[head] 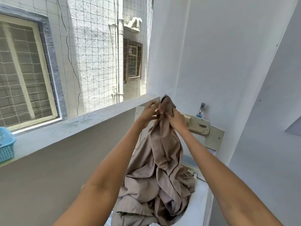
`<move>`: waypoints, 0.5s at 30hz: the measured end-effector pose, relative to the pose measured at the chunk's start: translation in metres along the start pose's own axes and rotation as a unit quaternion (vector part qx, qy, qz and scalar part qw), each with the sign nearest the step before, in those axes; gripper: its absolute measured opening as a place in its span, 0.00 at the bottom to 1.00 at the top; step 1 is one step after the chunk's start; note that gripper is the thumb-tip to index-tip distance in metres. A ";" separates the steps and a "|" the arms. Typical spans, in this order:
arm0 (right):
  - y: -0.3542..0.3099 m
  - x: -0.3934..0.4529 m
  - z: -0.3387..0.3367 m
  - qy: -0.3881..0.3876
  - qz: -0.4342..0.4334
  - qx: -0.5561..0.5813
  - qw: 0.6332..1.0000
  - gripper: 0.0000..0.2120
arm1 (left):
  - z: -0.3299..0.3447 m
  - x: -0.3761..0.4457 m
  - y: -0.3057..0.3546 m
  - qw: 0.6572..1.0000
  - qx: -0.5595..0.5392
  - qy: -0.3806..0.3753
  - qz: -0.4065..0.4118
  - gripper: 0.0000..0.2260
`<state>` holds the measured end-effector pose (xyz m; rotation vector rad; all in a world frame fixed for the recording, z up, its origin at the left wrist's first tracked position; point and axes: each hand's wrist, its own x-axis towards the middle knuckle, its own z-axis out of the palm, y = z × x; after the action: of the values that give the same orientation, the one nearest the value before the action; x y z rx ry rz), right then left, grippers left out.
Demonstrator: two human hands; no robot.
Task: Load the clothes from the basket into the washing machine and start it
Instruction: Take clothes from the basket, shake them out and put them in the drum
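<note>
Here the cloth [162,160] hangs from both raised hands, its lower folds heaped on the washer [202,204] at near right. The right hand [176,119] grips its top in a curled fist; the left hand [149,113] pinches it alongside. A ledge [65,132] runs left, with a basket [6,144] at its near end; wall closes the right.

Plain taupe cloth [156,173], cream washing machine [200,126], light blue lattice basket [6,145] far left, white walls [219,62].
</note>
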<state>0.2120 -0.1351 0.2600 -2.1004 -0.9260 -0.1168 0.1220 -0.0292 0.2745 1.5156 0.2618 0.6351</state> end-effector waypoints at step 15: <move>0.041 -0.004 0.009 0.060 0.029 0.084 0.994 0.13 | -0.074 -0.135 -0.245 0.784 0.513 0.065 -0.342 0.20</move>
<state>0.2334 -0.1471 0.2259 -1.9409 -0.7767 -0.1292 0.0270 -0.0237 0.0009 2.1967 1.3739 -0.0688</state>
